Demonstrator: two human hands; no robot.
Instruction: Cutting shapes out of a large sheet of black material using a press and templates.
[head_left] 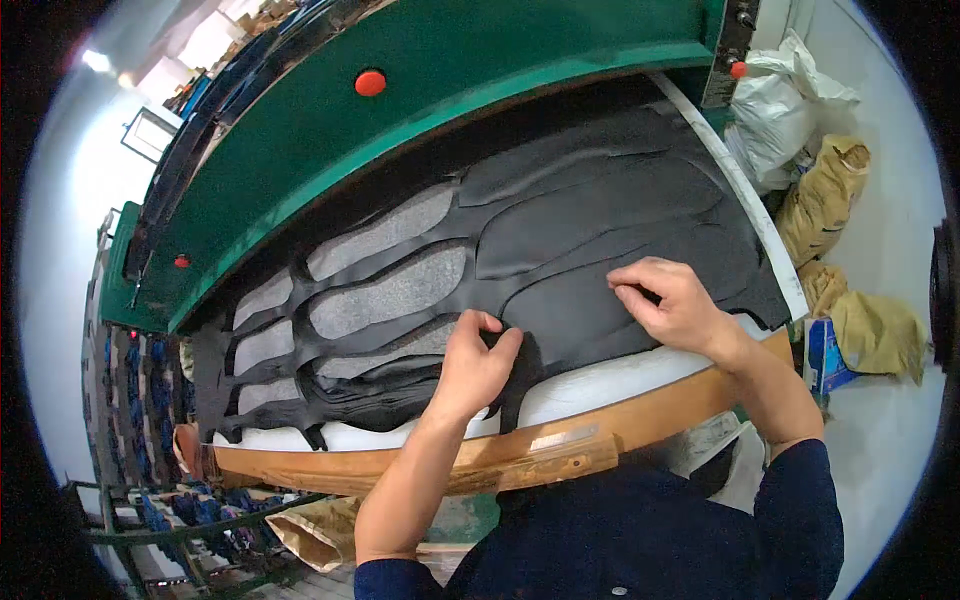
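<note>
A black sheet [590,310] with sole-shaped cuts lies on a white board. In its left half the sole shapes are open holes showing a grey speckled surface [385,297]; in its right half the cut pieces [590,235] still sit in the sheet. My left hand [475,365] is closed at a narrow strip of the sheet between the two halves, thumb and forefinger bent onto it. Above the right half, my right hand [675,308] is pinched, thumb tip against fingertips; whatever is between them cannot be made out. Beside my left wrist lie loose, bunched black layers [375,390].
A green press beam [520,45] with red buttons [370,82] spans the far side. A wooden rail [400,470] edges the near side. White bags [775,115], tan sacks [825,200] and a blue box [828,355] stand at the right. Racks [140,400] stand at the left.
</note>
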